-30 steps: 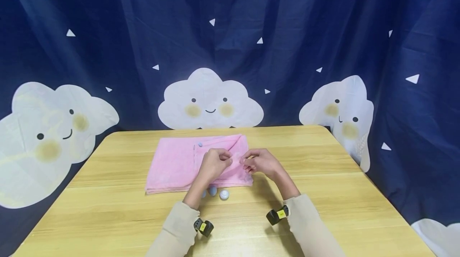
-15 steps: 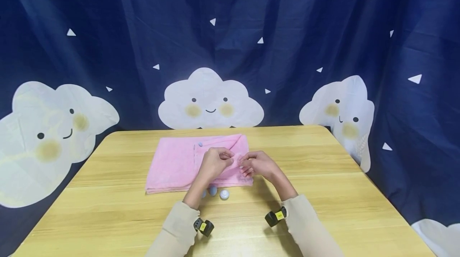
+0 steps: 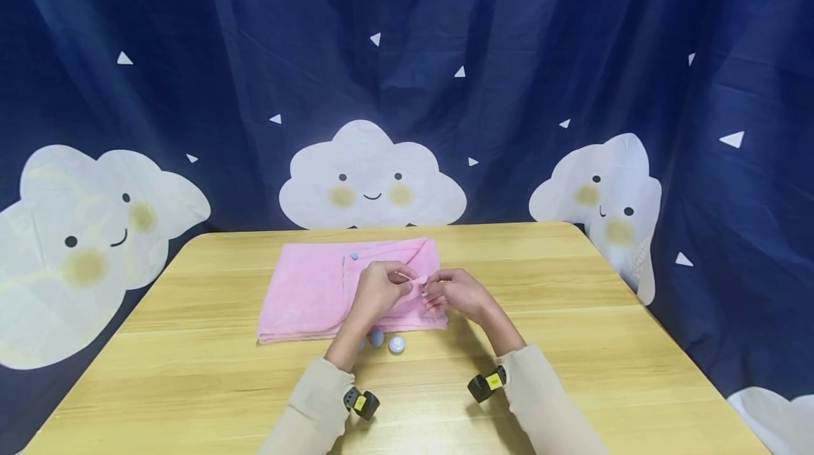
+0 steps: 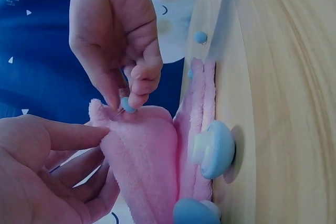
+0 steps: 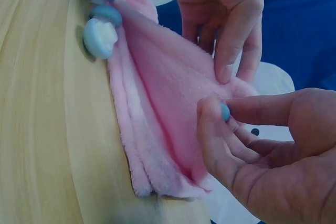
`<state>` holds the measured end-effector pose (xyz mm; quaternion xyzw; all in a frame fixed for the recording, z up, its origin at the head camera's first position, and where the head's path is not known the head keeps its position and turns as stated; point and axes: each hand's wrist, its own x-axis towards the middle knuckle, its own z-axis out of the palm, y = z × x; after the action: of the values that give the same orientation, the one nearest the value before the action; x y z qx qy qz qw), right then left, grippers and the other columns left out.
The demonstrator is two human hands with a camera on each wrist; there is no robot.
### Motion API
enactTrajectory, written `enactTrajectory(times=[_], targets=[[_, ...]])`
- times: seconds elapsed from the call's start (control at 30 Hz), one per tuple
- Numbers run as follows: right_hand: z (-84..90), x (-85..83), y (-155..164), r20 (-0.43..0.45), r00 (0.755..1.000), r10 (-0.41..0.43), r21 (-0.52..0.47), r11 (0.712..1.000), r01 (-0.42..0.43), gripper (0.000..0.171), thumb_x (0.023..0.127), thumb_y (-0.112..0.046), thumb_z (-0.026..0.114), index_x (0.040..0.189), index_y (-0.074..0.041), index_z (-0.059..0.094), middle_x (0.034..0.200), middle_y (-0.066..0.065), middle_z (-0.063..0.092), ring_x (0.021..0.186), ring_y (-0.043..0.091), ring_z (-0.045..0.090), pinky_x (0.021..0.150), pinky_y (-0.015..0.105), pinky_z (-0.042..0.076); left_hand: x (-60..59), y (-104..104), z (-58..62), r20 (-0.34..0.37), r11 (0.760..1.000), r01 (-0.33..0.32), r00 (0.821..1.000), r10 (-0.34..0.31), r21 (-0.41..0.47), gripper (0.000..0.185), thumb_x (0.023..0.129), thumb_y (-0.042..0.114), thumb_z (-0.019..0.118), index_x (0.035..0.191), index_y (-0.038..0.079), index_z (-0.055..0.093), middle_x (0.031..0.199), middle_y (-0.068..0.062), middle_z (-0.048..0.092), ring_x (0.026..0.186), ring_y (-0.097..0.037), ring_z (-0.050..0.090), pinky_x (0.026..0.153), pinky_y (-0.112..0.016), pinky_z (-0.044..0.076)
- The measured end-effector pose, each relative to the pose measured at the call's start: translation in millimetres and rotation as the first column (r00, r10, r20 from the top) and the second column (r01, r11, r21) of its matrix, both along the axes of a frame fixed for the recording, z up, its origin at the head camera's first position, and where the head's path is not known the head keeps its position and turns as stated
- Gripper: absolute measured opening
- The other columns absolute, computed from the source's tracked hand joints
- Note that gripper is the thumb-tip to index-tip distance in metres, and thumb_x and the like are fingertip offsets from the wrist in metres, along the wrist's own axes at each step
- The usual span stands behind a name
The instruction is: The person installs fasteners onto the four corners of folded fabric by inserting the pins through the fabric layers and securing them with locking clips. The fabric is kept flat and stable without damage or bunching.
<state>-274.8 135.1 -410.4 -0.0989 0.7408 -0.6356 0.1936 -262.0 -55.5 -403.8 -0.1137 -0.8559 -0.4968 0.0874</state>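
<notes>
You hold a small round blue plastic button (image 5: 225, 112) pinched between thumb and forefinger of your right hand (image 3: 459, 294), pressed against a lifted fold of the pink fleece towel (image 3: 311, 292). A thin pin or needle seems to show at the button in the left wrist view, but it is too fine to be sure. Your left hand (image 3: 379, 290) pinches that raised fold just beside the button, thumb on one face and fingers on the other, probably to keep the fleece taut and clear of the layers beneath while the button is seated.

The towel lies folded flat in the middle of the light wooden table (image 3: 191, 384). One small blue button (image 3: 354, 256) sits on the towel near its far edge. Just off the towel's near edge, touching or nearly touching it, three loose blue mushroom-shaped buttons (image 3: 397, 345) lie in a row on the wood. No container is present. Behind the towel hangs a navy curtain with white smiling clouds (image 3: 372, 176).
</notes>
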Motion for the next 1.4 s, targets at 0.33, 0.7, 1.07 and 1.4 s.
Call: enactTrajectory(times=[0.33, 0.7, 1.07, 1.4], targets=[[3.1, -1.9, 1, 0.074, 0.996, 0.05, -0.1, 0.994, -0.042, 0.04, 0.106, -0.028, 0.054, 0.119, 0.01, 0.05, 0.094, 0.012, 0.067, 0.081, 0.015, 0.068, 0.08, 0.029, 0.06, -1.3, 0, -1.4, -0.037, 1.0, -0.029, 0.999, 0.029, -0.006, 0.019, 0.077, -0.005, 0.076, 0.082, 0.013, 0.08, 0.086, -0.001, 0.08, 0.087, -0.019, 0.075, 0.087, -0.043, 0.057], [-0.8, -1.0, -2, 0.078, 0.996, 0.042, -0.111, 0.993, -0.033, 0.02, 0.104, -0.016, 0.053, 0.107, 0.004, 0.052, 0.087, 0.011, 0.067, 0.076, 0.014, 0.07, 0.077, 0.029, 0.061, 0.1, 3, 0.1, -0.005, 1.0, -0.021, 1.0, 0.021, -0.014, 0.016, 0.073, -0.005, 0.079, 0.079, 0.01, 0.078, 0.076, -0.003, 0.077, 0.071, -0.012, 0.071, 0.073, -0.032, 0.056], [-2.7, -2.2, -6, 0.078, 0.996, 0.031, -0.138, 0.99, -0.02, 0.013, 0.102, -0.011, 0.055, 0.096, 0.0, 0.053, 0.082, 0.009, 0.068, 0.071, 0.013, 0.07, 0.075, 0.028, 0.061, 0.9, 2, 0.5, 0.013, 0.999, -0.017, 1.0, 0.018, -0.028, 0.015, 0.075, -0.004, 0.076, 0.084, 0.008, 0.078, 0.08, -0.008, 0.078, 0.073, -0.016, 0.073, 0.067, -0.029, 0.056], [-3.4, -1.1, -9, 0.06, 0.998, -0.007, -0.113, 0.994, 0.014, 0.017, 0.1, -0.011, 0.056, 0.104, 0.005, 0.055, 0.082, 0.007, 0.066, 0.072, 0.013, 0.068, 0.078, 0.031, 0.061, 0.1, 3, -0.7, 0.032, 0.996, -0.038, 0.999, 0.041, -0.079, 0.011, 0.078, 0.003, 0.078, 0.085, 0.01, 0.082, 0.084, -0.006, 0.079, 0.084, -0.019, 0.074, 0.076, -0.034, 0.057]])
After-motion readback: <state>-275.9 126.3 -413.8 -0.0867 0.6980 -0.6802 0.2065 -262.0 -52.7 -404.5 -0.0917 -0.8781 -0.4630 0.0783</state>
